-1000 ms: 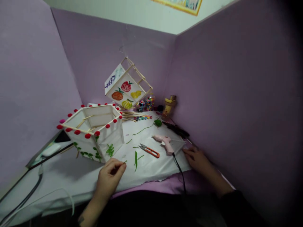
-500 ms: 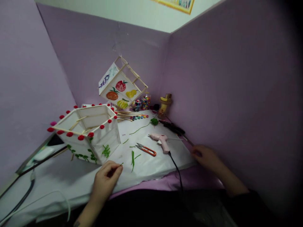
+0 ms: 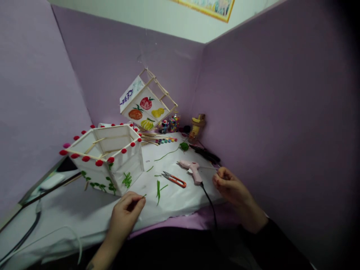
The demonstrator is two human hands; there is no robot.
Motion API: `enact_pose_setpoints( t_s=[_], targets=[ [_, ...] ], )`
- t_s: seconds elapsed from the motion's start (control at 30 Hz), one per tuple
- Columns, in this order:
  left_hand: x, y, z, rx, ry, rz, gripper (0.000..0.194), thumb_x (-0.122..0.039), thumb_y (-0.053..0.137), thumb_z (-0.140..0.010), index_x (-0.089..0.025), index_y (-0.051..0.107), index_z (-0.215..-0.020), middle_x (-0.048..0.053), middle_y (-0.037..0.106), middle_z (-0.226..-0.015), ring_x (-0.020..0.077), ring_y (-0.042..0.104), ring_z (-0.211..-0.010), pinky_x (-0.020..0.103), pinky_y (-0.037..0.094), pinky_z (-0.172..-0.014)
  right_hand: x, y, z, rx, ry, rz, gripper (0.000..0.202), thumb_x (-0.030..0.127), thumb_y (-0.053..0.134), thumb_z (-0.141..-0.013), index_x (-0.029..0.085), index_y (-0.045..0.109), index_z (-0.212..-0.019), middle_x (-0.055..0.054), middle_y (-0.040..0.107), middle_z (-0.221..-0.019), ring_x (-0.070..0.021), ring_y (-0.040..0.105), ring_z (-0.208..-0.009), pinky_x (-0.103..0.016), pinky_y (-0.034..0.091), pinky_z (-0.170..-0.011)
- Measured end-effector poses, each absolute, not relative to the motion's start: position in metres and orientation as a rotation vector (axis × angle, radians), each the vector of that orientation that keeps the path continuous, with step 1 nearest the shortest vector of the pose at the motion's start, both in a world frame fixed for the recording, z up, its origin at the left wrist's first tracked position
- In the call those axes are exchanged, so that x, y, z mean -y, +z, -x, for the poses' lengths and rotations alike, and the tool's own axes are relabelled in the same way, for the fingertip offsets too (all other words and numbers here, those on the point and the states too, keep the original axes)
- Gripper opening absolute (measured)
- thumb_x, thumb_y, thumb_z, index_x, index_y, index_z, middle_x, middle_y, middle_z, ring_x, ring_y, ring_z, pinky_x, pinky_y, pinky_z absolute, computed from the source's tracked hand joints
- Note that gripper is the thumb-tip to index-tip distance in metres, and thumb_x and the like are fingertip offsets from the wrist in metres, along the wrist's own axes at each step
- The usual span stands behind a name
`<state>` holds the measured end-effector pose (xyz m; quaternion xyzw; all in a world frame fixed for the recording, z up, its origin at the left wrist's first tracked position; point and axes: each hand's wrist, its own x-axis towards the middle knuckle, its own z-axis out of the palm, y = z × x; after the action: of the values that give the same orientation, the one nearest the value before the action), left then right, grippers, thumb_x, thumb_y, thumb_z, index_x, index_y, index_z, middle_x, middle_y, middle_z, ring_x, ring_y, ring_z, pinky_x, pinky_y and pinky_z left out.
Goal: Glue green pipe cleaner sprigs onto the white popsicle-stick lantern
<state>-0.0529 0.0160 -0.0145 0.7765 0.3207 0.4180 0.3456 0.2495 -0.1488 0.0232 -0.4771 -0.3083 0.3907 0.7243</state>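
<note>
Purple partition walls are enclosing the paper-covered bench, where the left hand is pinching a short green strand beside the pom-pom-edged paper box, while the right hand, fingers curled shut, is hovering near the pink glue gun.

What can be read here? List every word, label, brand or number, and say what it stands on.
No legible text anywhere.
Hanging white paper lantern with painted fruit: purple brush marks on its left panel, too blurred to read as writing.
Yellow-framed picture on the wall: cut off by the picture's edge, nothing readable.
Pink glue gun: no brand visible.
Orange-handled thread snips: no marking visible.
White paper box with red pompoms: only painted green leaves.
</note>
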Motion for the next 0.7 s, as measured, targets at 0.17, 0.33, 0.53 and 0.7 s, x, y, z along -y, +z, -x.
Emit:
enact_pose_setpoints(
  t_s=[0.17, 0.33, 0.53, 0.7],
  targets=[
    [-0.017, -0.016, 0.053, -0.824, 1.083, -2.007, 0.016, -0.033, 0.062, -0.076, -0.022, 0.064, -0.064, 0.001, 0.062, -0.066, 0.0176, 0.059, -0.065, 0.028, 0.047, -0.062, 0.145, 0.033, -0.236, 0.640, 0.998, 0.905, 0.041, 0.023, 0.081, -0.056, 0.024, 0.046, -0.076, 0.009, 0.045, -0.054, -0.0064, 0.038, -0.046, -0.020, 0.029, -0.045],
    [-0.016, -0.015, 0.053, -0.812, 1.080, -2.002, 0.017, -0.033, 0.062, -0.076, -0.022, 0.064, -0.063, 0.001, 0.061, -0.065, 0.0174, 0.058, -0.064, 0.029, 0.046, -0.060, 0.148, 0.038, -0.236, 0.567, 1.021, 0.883, 0.038, 0.024, 0.083, -0.057, 0.024, 0.053, -0.080, 0.006, 0.050, -0.062, -0.0073, 0.043, -0.053, -0.019, 0.036, -0.049],
    [-0.017, -0.017, 0.054, -0.810, 1.093, -2.001, 0.017, -0.034, 0.062, -0.075, -0.022, 0.064, -0.064, 0.001, 0.063, -0.066, 0.0179, 0.059, -0.065, 0.029, 0.047, -0.061, 0.148, 0.041, -0.239, 0.577, 1.030, 0.824, 0.028, 0.028, 0.076, -0.068, 0.020, 0.050, -0.063, 0.005, 0.041, -0.057, -0.0064, 0.037, -0.050, -0.017, 0.035, -0.047],
    [-0.019, -0.019, 0.053, -0.801, 1.093, -2.016, 0.017, -0.034, 0.062, -0.076, -0.022, 0.064, -0.064, 0.001, 0.062, -0.066, 0.0176, 0.058, -0.065, 0.029, 0.047, -0.061, 0.154, 0.040, -0.254, 0.559, 0.945, 0.905, 0.025, 0.026, 0.078, -0.065, 0.020, 0.054, -0.064, 0.003, 0.048, -0.066, -0.0083, 0.045, -0.060, -0.020, 0.041, -0.055]
  ],
)
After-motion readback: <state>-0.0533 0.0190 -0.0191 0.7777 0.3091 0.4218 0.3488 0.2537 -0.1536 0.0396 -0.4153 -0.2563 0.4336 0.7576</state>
